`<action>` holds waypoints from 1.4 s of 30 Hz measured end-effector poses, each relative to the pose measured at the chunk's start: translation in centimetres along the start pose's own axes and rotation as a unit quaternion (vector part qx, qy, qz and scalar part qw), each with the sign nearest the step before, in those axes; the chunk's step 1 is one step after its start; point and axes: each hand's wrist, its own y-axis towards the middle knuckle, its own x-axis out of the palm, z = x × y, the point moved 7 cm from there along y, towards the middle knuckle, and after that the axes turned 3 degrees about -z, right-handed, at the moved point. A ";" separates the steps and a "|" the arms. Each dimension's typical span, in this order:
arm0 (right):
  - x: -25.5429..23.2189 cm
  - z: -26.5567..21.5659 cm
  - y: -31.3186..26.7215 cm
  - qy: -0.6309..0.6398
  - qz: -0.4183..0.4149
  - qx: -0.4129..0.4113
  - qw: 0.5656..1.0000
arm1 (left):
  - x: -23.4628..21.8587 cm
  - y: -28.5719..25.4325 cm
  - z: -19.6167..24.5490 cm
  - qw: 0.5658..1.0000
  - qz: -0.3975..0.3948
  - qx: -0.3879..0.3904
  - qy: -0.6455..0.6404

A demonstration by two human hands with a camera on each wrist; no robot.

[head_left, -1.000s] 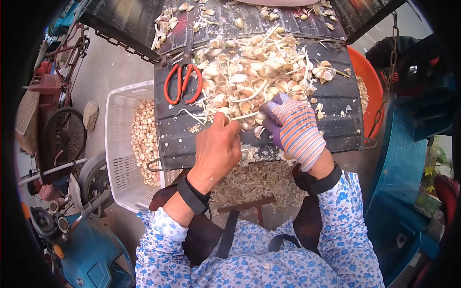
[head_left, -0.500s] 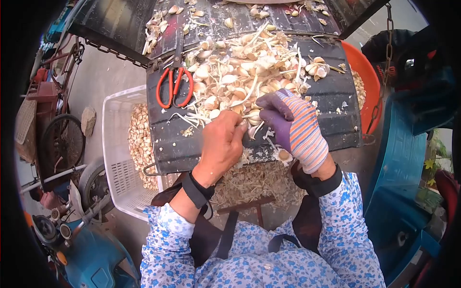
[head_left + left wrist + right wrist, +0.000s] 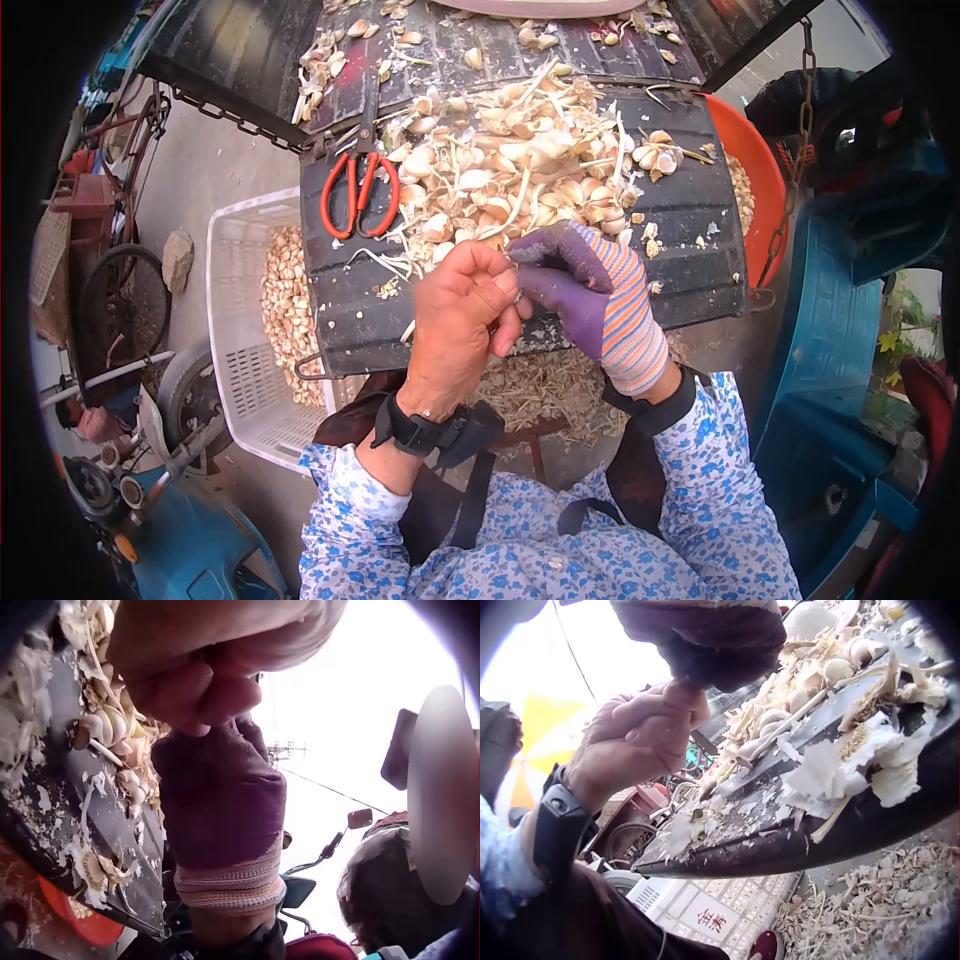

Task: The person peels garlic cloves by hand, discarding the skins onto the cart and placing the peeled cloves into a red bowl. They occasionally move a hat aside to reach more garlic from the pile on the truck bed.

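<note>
Over the near edge of a dark ribbed metal board [image 3: 690,270], my two hands meet at the fingertips. The bare left hand [image 3: 462,305] has its fingers curled, thumb and forefinger pinched together. My right hand [image 3: 590,290], in a purple and striped glove, pinches at the same spot from the other side. The piece of garlic between them is almost wholly hidden by the fingers, in the wrist views too. Just beyond lies a heap of garlic [image 3: 540,150], loose cloves mixed with dry stalks. Red-handled scissors [image 3: 360,195] lie left of the heap.
A white plastic crate [image 3: 245,340] holding garlic cloves [image 3: 288,300] stands at the left. Under the board's right side is an orange basin [image 3: 765,170] with more cloves. Peelings and stalks [image 3: 550,390] cover the ground below. A chain [image 3: 806,100] hangs at the right.
Both hands have drawn back from the heap towards the body, and their fingertips have come together. The stalked garlic seen between them earlier is now hidden.
</note>
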 end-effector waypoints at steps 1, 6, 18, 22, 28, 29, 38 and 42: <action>0.1 0.4 -0.2 0.065 0.018 0.040 0.997 | 0.0 0.0 0.0 1.000 0.004 0.008 0.004; 1.0 1.9 -0.6 0.222 0.107 0.130 0.960 | 0.4 -0.2 0.5 0.999 0.000 0.031 0.034; 1.7 0.7 -0.6 -0.414 -0.139 -0.088 0.895 | -4.0 0.2 1.7 0.994 0.037 0.038 -0.099; 2.5 1.3 -0.5 -0.458 -0.113 -0.107 0.875 | -4.3 0.1 1.2 0.999 0.047 0.009 -0.009; -0.1 2.0 0.7 -0.266 0.017 -0.041 0.963 | -2.3 0.3 0.0 0.988 0.045 -0.023 0.147; 0.4 1.7 0.6 -0.297 -0.009 -0.055 0.953 | -2.4 0.2 0.0 0.986 0.055 -0.019 0.157; 1.0 1.6 0.4 -0.431 -0.041 -0.126 0.893 | -2.6 0.3 0.6 0.982 0.064 -0.010 0.177; -1.1 0.7 1.2 -0.225 0.043 -0.055 0.972 | -0.7 0.7 0.1 0.987 0.010 0.008 0.158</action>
